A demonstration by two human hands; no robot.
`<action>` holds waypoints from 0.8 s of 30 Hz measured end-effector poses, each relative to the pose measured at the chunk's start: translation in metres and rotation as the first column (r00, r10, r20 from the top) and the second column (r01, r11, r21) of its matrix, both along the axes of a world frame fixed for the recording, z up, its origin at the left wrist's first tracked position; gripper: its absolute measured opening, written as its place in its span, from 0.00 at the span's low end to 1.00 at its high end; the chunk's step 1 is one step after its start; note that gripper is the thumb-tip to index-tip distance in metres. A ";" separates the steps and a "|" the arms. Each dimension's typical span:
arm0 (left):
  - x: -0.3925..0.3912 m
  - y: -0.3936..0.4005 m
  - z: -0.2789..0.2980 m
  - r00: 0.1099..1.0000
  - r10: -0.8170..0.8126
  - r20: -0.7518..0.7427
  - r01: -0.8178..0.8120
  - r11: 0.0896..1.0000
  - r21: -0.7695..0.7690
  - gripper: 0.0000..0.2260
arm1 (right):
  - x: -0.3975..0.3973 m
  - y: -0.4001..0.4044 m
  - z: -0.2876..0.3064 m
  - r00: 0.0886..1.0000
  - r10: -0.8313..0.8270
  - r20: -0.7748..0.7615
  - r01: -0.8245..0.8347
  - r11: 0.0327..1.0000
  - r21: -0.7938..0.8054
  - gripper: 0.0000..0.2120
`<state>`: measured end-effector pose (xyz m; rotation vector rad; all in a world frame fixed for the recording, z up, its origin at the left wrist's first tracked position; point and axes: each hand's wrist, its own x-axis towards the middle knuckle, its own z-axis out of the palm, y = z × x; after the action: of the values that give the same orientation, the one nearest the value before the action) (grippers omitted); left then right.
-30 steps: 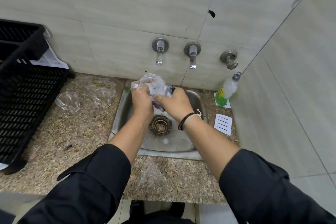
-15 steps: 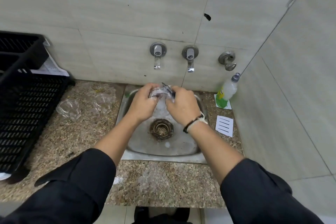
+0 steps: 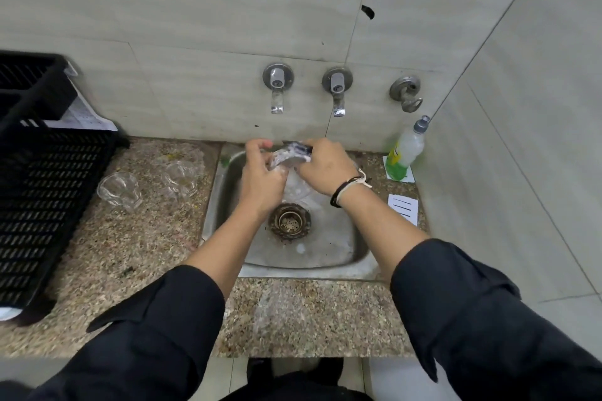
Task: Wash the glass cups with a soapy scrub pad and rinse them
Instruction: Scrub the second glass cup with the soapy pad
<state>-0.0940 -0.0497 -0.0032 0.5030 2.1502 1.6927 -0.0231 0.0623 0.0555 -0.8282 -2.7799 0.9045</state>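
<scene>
Over the steel sink (image 3: 213, 205), my left hand (image 3: 260, 176) and my right hand (image 3: 325, 166) meet just below the wall taps. My left hand grips a clear glass cup (image 3: 295, 187), which shows only as a blurred translucent shape between my palms. My right hand grips a soapy grey and dark scrub pad (image 3: 291, 151) and presses it against the cup's top. Two more glass cups stand apart on the granite counter to the left, one (image 3: 119, 189) nearer the crate, the other (image 3: 180, 177) beside the sink.
Two taps (image 3: 277, 88) (image 3: 337, 88) and a third fitting (image 3: 405, 93) stick out of the tiled wall. A soap bottle (image 3: 407, 146) stands in the right corner, a white card (image 3: 403, 208) lies near it. A black plastic crate (image 3: 39, 189) fills the left counter. The drain (image 3: 289, 221) lies below my hands.
Both hands have sunk from a raised position down toward the sink basin, still working the pad on the same cup. The cups on the counter have not moved.
</scene>
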 end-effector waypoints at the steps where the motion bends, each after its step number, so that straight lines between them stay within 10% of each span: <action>1: -0.001 0.001 0.000 0.996 0.062 0.058 -0.064 0.997 0.038 0.18 | -0.001 -0.001 0.003 1.000 -0.002 -0.011 0.002 1.000 -0.019 0.09; 15: 0.010 0.017 -0.005 0.819 0.178 0.546 -0.410 0.847 0.338 0.21 | -0.008 -0.019 -0.007 0.979 -0.202 -0.025 0.193 0.961 -0.200 0.11; 18: 0.015 0.009 -0.009 0.922 0.054 0.382 -0.146 0.965 0.216 0.31 | -0.010 -0.002 -0.005 0.986 -0.162 0.030 0.164 0.980 -0.114 0.10; 21: -0.005 0.000 0.006 0.992 -0.108 0.060 0.110 0.993 -0.048 0.25 | -0.007 0.002 -0.012 0.999 -0.044 0.030 0.043 0.999 0.021 0.06; 24: -0.019 0.000 0.016 0.994 -0.096 0.046 0.100 0.991 -0.094 0.17 | 0.000 -0.009 -0.011 0.997 0.019 -0.075 -0.012 0.996 0.085 0.10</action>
<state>-0.1131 -0.0498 0.0125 0.5321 2.1294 1.5265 -0.0235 0.0538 0.0441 -0.7449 -2.7421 0.7975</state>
